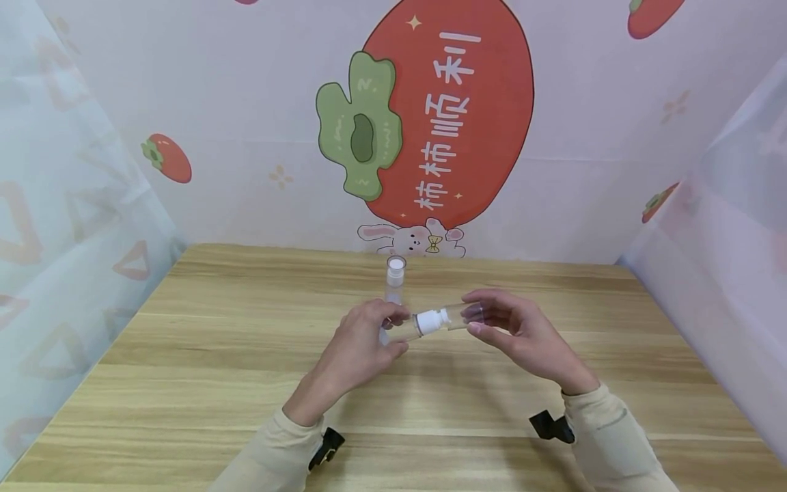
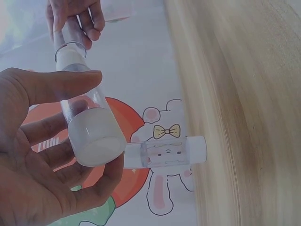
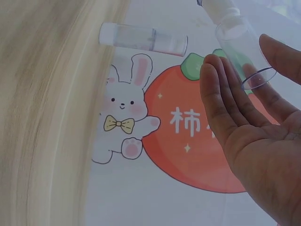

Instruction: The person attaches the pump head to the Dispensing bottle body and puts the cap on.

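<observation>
My left hand [image 1: 361, 343] grips a small clear bottle [image 2: 96, 139] with a white base and a white pump top [image 1: 429, 321]. The bottle lies nearly level above the table, its top toward the right. Between the thumb and fingers of my right hand [image 1: 527, 336] is a see-through cap [image 3: 239, 49], its mouth over the tip of the pump top. Behind the left hand a second clear bottle [image 1: 395, 279] stands upright on the table, capped, with a white base that shows in the right wrist view. My left fingers partly hide its lower part in the head view.
The wooden table [image 1: 233, 403] ends at a printed backdrop [image 1: 578, 137] with a big red persimmon and a rabbit. Pale cloth sides [image 1: 80, 225] rise at left and right. Black straps with small mounts sit on both wrists.
</observation>
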The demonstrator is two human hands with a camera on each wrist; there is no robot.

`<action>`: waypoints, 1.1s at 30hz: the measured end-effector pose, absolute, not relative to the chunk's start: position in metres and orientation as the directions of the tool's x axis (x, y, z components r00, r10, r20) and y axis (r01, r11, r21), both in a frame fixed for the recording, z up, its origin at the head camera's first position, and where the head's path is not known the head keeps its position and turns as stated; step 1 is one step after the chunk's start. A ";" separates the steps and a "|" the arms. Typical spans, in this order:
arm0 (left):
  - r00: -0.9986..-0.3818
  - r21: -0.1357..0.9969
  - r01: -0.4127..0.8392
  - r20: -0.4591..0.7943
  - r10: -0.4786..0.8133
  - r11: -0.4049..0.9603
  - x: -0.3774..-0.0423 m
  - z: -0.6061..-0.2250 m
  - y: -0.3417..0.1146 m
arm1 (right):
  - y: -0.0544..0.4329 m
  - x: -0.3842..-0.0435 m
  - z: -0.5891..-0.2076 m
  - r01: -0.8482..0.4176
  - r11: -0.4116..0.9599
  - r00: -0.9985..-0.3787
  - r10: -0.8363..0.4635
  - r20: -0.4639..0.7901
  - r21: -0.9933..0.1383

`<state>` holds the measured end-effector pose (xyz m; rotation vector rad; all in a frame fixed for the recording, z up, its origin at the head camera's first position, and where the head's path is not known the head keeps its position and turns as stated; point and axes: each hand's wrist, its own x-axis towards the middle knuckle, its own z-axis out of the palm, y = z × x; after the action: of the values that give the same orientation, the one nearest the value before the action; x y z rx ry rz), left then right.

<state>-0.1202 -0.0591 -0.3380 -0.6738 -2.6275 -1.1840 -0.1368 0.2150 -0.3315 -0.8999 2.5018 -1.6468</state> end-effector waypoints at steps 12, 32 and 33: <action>-0.877 0.651 0.480 0.335 0.345 0.588 -0.118 -0.337 -0.058 | 0.208 -0.133 -0.330 -0.434 0.271 -0.834 -0.481 0.270 -0.859; -0.857 0.635 0.513 0.348 0.379 0.578 -0.115 -0.336 -0.055 | 0.193 -0.128 -0.338 -0.474 0.273 -0.820 -0.484 0.306 -0.837; -0.856 0.633 0.515 0.348 0.382 0.577 -0.115 -0.336 -0.055 | 0.193 -0.127 -0.338 -0.476 0.274 -0.819 -0.484 0.308 -0.836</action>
<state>-0.1149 -0.0546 -0.3364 -0.7560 -2.6324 -1.1418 -0.1274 0.1927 -0.3380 -0.9418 2.5012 -1.6369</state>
